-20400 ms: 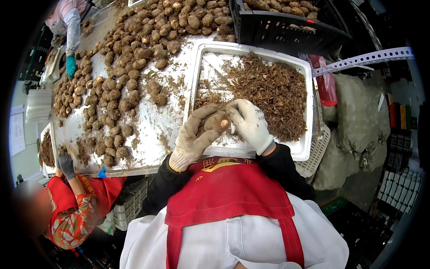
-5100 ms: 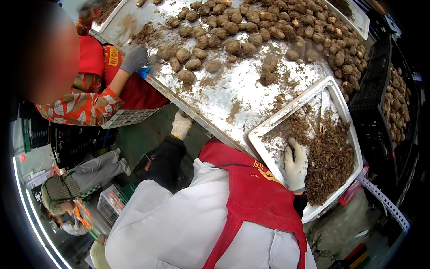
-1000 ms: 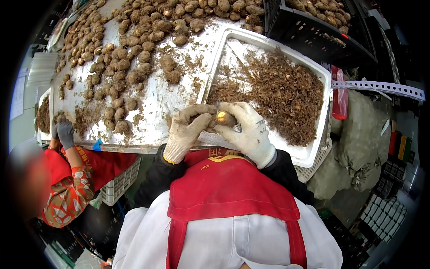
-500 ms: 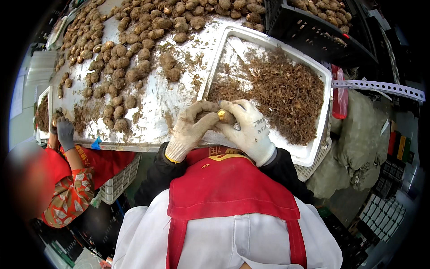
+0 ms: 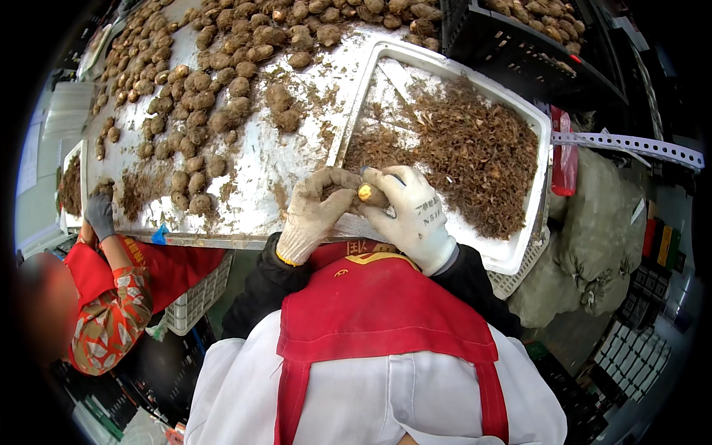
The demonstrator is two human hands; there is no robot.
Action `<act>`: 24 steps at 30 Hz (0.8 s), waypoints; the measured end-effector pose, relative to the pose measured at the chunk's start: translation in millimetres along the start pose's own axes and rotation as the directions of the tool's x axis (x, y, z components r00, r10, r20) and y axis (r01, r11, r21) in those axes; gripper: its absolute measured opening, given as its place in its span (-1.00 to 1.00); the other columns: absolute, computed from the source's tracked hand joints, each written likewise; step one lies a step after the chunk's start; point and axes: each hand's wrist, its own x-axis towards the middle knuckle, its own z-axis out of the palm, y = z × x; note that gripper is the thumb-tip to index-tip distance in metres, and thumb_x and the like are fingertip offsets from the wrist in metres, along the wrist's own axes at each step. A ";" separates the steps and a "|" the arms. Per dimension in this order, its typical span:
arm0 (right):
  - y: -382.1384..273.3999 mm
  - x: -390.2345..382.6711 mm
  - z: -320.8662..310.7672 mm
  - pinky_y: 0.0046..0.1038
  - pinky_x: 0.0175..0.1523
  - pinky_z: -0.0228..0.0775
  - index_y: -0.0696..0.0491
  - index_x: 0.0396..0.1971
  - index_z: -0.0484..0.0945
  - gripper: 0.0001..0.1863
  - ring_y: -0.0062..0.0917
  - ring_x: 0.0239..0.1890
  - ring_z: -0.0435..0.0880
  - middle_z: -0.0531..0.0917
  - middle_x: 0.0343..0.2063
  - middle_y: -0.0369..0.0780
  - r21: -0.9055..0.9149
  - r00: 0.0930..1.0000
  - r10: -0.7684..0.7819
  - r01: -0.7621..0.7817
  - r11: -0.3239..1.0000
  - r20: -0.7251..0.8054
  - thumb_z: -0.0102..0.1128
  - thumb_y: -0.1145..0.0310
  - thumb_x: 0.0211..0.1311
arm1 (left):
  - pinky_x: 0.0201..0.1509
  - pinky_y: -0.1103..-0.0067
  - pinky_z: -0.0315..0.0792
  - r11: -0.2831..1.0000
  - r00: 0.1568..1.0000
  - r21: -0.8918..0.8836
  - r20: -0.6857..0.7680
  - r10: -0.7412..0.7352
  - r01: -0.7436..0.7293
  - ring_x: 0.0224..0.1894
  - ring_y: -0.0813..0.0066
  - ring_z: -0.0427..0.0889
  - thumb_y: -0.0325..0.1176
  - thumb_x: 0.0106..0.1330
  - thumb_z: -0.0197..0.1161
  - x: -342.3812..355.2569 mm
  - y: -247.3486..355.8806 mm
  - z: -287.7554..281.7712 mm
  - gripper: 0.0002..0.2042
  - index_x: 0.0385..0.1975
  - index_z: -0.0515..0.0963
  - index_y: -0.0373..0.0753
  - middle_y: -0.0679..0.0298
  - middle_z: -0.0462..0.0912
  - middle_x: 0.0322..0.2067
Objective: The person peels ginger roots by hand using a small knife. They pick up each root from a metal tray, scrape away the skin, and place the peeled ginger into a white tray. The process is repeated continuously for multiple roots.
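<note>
At the table's near edge, both of my gloved hands are closed round one brown, rough-skinned taro (image 5: 377, 197). A pale yellow bare patch on its end faces up between my fingers. My left hand (image 5: 311, 215), in a whitish glove with soil-stained fingers, curls round the taro's left side. From the right, my right hand (image 5: 412, 219), in a cleaner white glove with dark print, grips it with thumb and fingers. A small dark blue spot shows at the right index finger; I cannot tell what it is. The fingers hide much of the taro.
Just beyond my hands, a white foam tray (image 5: 542, 148) holds brown peelings (image 5: 475, 148). Many taros (image 5: 196, 100) lie across the metal table (image 5: 256, 159) to the left and far side. A black crate (image 5: 519, 48) of taros stands far right. A co-worker's gloved hand (image 5: 99, 215) works at left.
The taro has turned slightly between my fingers, and more of its yellow patch shows. My hands stay in nearly the same place. At left, the co-worker's hand and arm have shifted a little.
</note>
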 end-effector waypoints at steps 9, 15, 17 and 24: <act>3.6 0.9 1.6 -0.22 -0.03 0.52 0.03 0.08 0.58 -0.48 -0.19 -0.08 0.61 0.61 -0.12 -0.13 -0.012 1.000 0.004 -0.004 1.000 -0.001 0.46 0.34 0.05 | -0.12 0.64 0.59 1.000 0.999 0.008 0.048 0.009 -0.009 -0.19 0.59 0.68 -0.41 0.38 0.32 -1.7 13.9 5.7 -0.75 -0.04 0.57 -0.39 0.20 0.71 -0.22; 2.4 2.0 0.5 -0.25 0.02 0.53 0.06 0.09 0.60 -0.48 -0.18 -0.05 0.63 0.61 -0.12 -0.09 0.082 0.998 0.060 -0.061 0.995 0.019 0.45 0.35 0.06 | -0.14 0.63 0.57 0.999 0.999 -0.029 0.038 0.019 -0.018 -0.21 0.59 0.66 -0.42 0.38 0.32 -0.5 9.2 -0.7 -0.77 -0.06 0.58 -0.39 0.24 0.70 -0.22; -1.3 2.8 -3.5 -0.26 0.05 0.53 0.07 0.09 0.60 -0.47 -0.18 -0.03 0.63 0.60 -0.11 -0.07 0.187 0.994 0.099 -0.104 0.977 0.036 0.45 0.34 0.05 | -0.14 0.63 0.57 0.998 0.998 -0.043 0.030 0.049 -0.048 -0.20 0.60 0.66 -0.43 0.37 0.33 2.9 -3.7 -7.6 -0.78 -0.08 0.59 -0.39 0.26 0.70 -0.23; 1.1 5.5 0.0 -0.31 0.03 0.55 0.12 0.06 0.62 -0.46 -0.21 -0.08 0.67 0.61 -0.09 -0.05 0.250 0.987 0.147 -0.160 0.955 0.071 0.50 0.30 0.04 | -0.11 0.65 0.56 0.998 0.999 0.061 0.033 0.022 -0.024 -0.19 0.63 0.64 -0.48 0.35 0.30 -2.6 19.1 -1.2 -0.83 -0.12 0.61 -0.39 0.25 0.69 -0.16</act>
